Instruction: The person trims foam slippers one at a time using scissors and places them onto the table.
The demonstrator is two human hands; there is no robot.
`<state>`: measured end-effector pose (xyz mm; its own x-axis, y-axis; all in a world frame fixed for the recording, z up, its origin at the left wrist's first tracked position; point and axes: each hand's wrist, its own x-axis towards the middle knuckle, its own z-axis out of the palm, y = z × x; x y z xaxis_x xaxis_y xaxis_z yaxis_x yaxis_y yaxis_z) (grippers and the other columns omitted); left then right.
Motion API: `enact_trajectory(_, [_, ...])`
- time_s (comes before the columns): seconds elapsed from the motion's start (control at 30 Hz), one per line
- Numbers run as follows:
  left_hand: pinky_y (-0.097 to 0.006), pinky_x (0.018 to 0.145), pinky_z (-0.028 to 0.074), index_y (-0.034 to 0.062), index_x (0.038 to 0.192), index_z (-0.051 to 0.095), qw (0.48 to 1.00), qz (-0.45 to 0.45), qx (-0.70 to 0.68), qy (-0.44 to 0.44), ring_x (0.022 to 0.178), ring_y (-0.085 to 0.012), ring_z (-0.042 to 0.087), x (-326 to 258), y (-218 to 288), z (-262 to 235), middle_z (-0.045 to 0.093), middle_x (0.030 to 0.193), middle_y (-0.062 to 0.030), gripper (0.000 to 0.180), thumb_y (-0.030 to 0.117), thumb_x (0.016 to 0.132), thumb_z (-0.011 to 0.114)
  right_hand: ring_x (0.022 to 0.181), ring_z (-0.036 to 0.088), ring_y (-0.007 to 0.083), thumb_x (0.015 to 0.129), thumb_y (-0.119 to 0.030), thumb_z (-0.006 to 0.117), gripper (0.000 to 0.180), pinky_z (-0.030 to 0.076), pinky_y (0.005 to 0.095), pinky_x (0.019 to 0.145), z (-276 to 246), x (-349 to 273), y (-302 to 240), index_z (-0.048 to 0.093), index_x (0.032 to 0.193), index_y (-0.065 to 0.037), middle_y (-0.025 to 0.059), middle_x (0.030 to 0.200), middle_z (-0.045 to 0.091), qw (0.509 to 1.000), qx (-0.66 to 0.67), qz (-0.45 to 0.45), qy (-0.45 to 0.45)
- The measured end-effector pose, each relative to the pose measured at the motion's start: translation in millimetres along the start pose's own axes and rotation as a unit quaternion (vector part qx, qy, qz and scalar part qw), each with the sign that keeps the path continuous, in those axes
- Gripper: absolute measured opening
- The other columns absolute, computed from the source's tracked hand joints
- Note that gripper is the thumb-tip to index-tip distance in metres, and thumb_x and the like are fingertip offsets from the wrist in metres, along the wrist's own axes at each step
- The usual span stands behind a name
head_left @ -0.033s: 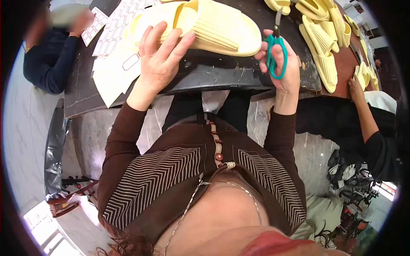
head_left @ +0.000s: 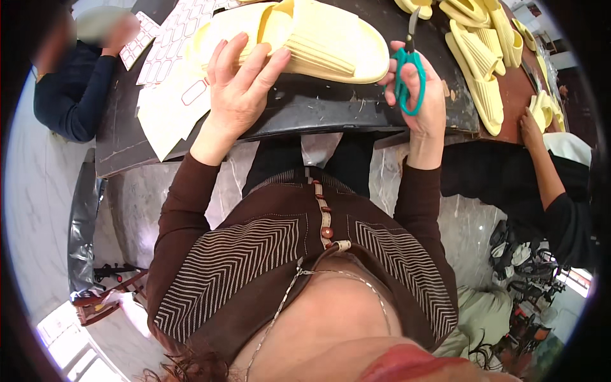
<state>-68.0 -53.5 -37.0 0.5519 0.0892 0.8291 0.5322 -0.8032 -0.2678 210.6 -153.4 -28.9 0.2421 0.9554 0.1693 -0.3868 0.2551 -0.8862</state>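
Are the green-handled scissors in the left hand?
No, the right hand holds the scissors, while the left hand touches a yellow slipper.

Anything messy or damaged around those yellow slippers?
Slightly messy: small pale scraps dot the black tabletop beside the yellow slipper the left hand touches, standing out against the dark surface. Tan marks beside the right hand may be wear. Nothing looks spilled.

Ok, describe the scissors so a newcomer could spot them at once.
Start at the dark table across the top, then the big yellow slipper on its near side. Just right of its toe, the person's right hand holds the scissors, set apart by teal handles.
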Motion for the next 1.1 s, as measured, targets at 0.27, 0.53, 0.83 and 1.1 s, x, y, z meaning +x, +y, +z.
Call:
enact_trajectory(0.27, [-0.047,0.104,0.037,0.0285,0.125,0.063,0.999,-0.044,-0.020,0.004,0.122,-0.0284,0.049,-18,17,5,0.059,0.122,0.0008,0.047,0.010,0.082,0.066,0.076,0.064,0.0147,0.084,-0.008,0.073,0.050,0.053,0.0260,0.054,20,-6,6,0.052,0.127,0.006,0.0112,0.102,0.065,0.998,-0.037,-0.002,0.048])
enact_trajectory(0.53, [-0.049,0.106,0.034,0.0295,0.121,0.063,0.998,0.031,-0.014,-0.047,0.127,-0.0330,0.044,-14,20,3,0.056,0.132,-0.0068,0.047,0.008,0.080,0.070,0.089,0.063,0.0147,0.082,-0.002,0.069,0.047,0.054,0.0280,0.076,6,-7,17,0.053,0.125,0.006,0.0098,0.106,0.064,0.991,-0.034,-0.055,0.115])
enact_trajectory(0.83, [-0.044,0.106,0.038,0.0123,0.132,0.056,0.975,-0.162,-0.152,0.017,0.126,-0.0306,0.046,12,7,-7,0.050,0.138,-0.0142,0.053,0.014,0.082,0.071,0.097,0.063,0.0185,0.081,-0.001,0.068,0.046,0.050,0.0313,0.090,-20,1,16,0.054,0.123,0.008,0.0114,0.109,0.063,0.987,0.008,-0.071,0.146])
enact_trajectory(1.1, [-0.036,0.097,0.047,-0.0005,0.134,0.052,0.662,-0.530,-0.529,0.026,0.118,-0.0263,0.055,2,-22,-14,0.054,0.132,-0.0161,0.054,0.016,0.086,0.070,0.099,0.063,0.0201,0.080,-0.001,0.067,0.045,0.050,0.0319,0.092,-36,15,8,0.054,0.122,0.009,0.0126,0.110,0.063,0.995,0.026,-0.023,0.090])
